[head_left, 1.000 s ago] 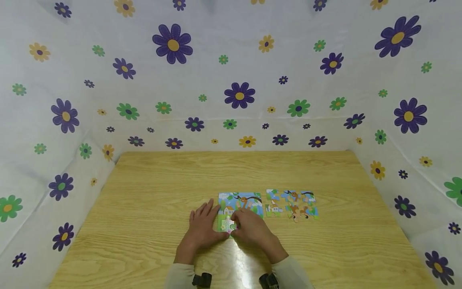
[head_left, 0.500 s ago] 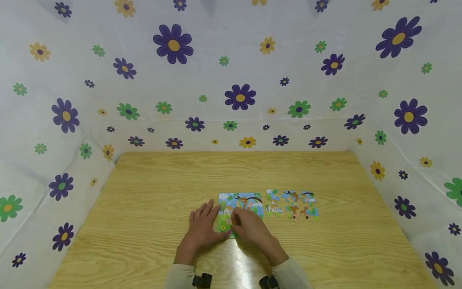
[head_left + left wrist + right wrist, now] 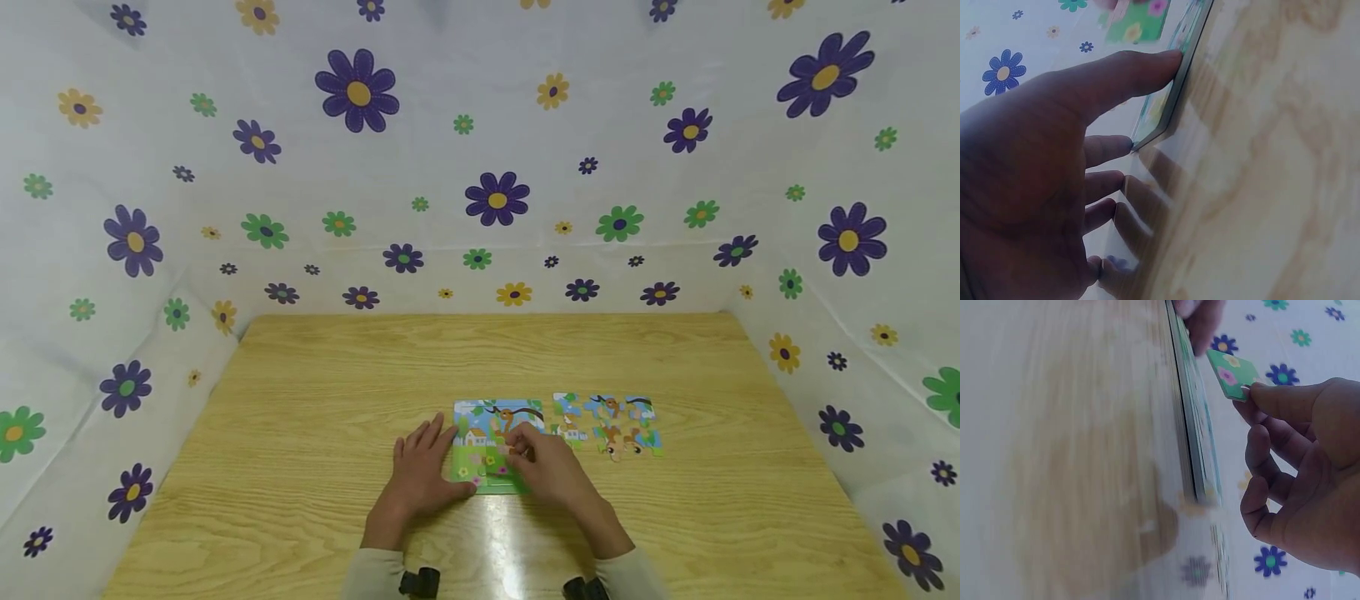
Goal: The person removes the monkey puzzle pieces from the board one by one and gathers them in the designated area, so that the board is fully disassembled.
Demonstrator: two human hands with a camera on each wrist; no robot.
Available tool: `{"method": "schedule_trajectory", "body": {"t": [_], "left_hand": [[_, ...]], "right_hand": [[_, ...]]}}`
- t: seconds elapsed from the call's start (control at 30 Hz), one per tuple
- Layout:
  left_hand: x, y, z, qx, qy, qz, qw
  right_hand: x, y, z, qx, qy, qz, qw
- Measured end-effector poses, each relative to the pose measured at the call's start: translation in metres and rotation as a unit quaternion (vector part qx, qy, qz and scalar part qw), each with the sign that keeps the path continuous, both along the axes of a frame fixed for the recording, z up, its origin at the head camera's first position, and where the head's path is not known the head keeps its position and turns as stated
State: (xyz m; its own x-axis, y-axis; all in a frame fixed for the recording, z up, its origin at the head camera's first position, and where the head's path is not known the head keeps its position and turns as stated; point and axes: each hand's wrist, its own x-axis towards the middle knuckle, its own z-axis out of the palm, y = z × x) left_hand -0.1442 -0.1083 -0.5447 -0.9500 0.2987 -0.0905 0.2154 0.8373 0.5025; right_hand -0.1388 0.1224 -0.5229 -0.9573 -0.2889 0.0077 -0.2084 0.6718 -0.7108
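Note:
A small picture puzzle board (image 3: 467,407) lies on the table, showing a house, a branch and green grass. My left hand (image 3: 423,477) steadies it, with the thumb at its near edge and the spread fingers by its left side. Thumb and index finger of my right hand (image 3: 553,467) pinch a green puzzle piece (image 3: 1230,375) with pink and yellow flowers. The piece is tilted above the lower part of the board. In the right wrist view the other right fingers are loosely curled. The left thumb (image 3: 1147,70) touches the board's edge in the left wrist view.
Several loose puzzle pieces (image 3: 611,408) lie in two rows right of the board. The wooden table (image 3: 315,400) reaches back to a white cloth wall (image 3: 420,150) printed with flowers, which also stands at both sides.
My right hand has moved right, carrying the pinched piece from the board's lower left. The pale patch there now shows green with flowers. My left hand has stayed put.

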Motion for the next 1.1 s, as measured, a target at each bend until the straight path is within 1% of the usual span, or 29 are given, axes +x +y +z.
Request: {"method": "schedule_trajectory", "body": {"t": [0.13,0.27,0.37,0.57,0.8,1.1], "left_hand": [[0.0,0.0,0.0,0.006,-0.003,0.002,1.0],[0.0,0.0,0.0,0.01,-0.004,0.002,0.9999],[0.0,0.0,0.0,0.012,-0.001,0.001,0.9999],[0.001,0.0,0.0,0.011,-0.004,0.001,0.9999],[0.002,-0.001,0.001,0.015,-0.005,0.0,0.9999],[0.001,-0.001,0.003,0.016,-0.014,0.002,0.9998]], "right_hand": [[0.003,0.015,-0.002,0.001,-0.009,-0.037,0.9993],[0.006,0.029,-0.004,0.005,-0.015,-0.061,0.998],[0.009,0.04,-0.003,0.005,-0.03,-0.081,0.9962],[0.013,0.059,-0.002,0.032,-0.053,-0.117,0.9912],[0.015,0.073,-0.002,0.073,-0.05,-0.114,0.9895],[0.017,0.079,-0.002,0.076,-0.043,-0.104,0.9907]]}}
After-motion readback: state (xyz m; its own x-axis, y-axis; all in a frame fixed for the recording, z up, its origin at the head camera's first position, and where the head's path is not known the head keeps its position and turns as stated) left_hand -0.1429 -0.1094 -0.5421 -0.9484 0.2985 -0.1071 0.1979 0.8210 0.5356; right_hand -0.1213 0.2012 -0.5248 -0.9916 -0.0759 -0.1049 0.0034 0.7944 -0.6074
